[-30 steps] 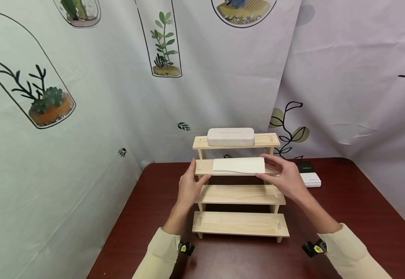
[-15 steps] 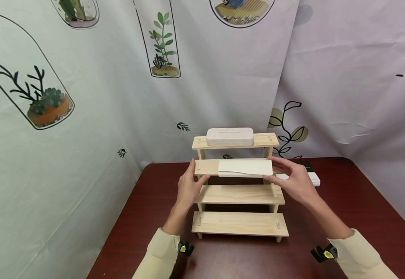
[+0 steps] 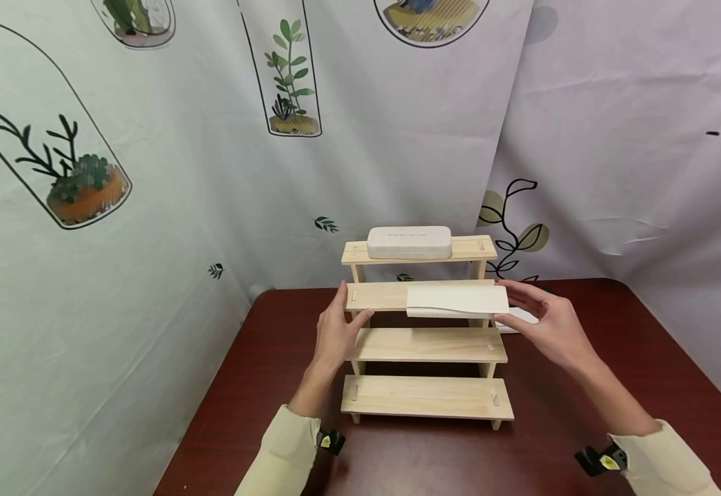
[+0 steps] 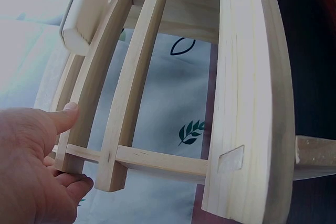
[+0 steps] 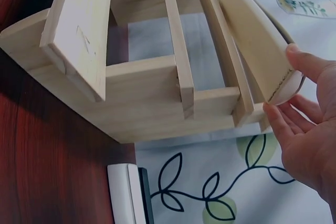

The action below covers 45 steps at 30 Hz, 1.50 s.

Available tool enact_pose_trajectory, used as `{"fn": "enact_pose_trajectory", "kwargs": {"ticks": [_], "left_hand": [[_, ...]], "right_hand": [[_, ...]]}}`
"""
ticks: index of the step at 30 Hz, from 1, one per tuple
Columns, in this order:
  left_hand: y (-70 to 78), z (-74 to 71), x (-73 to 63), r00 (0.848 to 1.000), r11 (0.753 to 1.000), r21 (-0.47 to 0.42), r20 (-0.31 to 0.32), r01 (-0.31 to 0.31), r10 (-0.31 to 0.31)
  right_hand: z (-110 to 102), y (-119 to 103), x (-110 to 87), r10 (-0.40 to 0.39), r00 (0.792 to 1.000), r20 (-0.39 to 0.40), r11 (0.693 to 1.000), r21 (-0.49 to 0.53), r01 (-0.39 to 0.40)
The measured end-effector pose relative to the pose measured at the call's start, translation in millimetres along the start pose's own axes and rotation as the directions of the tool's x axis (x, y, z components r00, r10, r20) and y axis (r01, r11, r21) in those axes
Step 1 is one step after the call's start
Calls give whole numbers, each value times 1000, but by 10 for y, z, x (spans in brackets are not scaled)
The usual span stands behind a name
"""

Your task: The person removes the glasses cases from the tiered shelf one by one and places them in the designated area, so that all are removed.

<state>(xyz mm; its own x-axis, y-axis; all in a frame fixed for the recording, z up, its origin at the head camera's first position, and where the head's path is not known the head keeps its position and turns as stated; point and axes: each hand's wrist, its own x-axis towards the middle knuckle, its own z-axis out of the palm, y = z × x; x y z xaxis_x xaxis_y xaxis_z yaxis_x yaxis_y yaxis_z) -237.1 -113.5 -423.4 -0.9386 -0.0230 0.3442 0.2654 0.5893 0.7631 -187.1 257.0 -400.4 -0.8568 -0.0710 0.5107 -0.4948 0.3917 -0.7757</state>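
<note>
A white, long glasses case with a flap lies along the second-highest board of a four-step pale wooden shelf rack. Its right end juts past the board's end. My right hand pinches that end; in the right wrist view, the thumb is on the cream case and the fingertips are beneath. With my left hand I grip the same board's left end. The left wrist view shows the left thumb on the board and the fingers curled below it.
A rounded white hard case stands on the top board. Behind my right hand, a white box lies on the dark red table; the right wrist view shows a black item against it. A printed cloth hangs behind.
My right hand has moved right, and the glasses case has slid right along the board with it. More bare board shows on the left. The left hand has stayed in place.
</note>
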Motion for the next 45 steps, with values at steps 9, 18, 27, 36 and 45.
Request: {"fn": "enact_pose_trajectory", "kwargs": {"ticks": [9, 18, 27, 36, 45], "left_hand": [[-10, 3, -4, 1000, 1000, 4, -2, -3, 3], [-35, 13, -1, 1000, 1000, -10, -4, -9, 9], [-47, 16, 3, 1000, 1000, -6, 2, -16, 16], [-47, 15, 1, 1000, 1000, -6, 4, -10, 10], [-46, 23, 5, 1000, 1000, 1, 1, -10, 10]], "right_hand": [[-153, 51, -98, -15, 1000, -23, 999, 32, 16], [-291, 106, -191, -5, 999, -36, 999, 40, 6], [-408, 168, -285, 10, 999, -33, 998, 60, -8], [-556, 240, -370, 28, 999, -41, 992, 123, -23], [-747, 287, -479, 70, 997, -39, 983, 175, -62]]}}
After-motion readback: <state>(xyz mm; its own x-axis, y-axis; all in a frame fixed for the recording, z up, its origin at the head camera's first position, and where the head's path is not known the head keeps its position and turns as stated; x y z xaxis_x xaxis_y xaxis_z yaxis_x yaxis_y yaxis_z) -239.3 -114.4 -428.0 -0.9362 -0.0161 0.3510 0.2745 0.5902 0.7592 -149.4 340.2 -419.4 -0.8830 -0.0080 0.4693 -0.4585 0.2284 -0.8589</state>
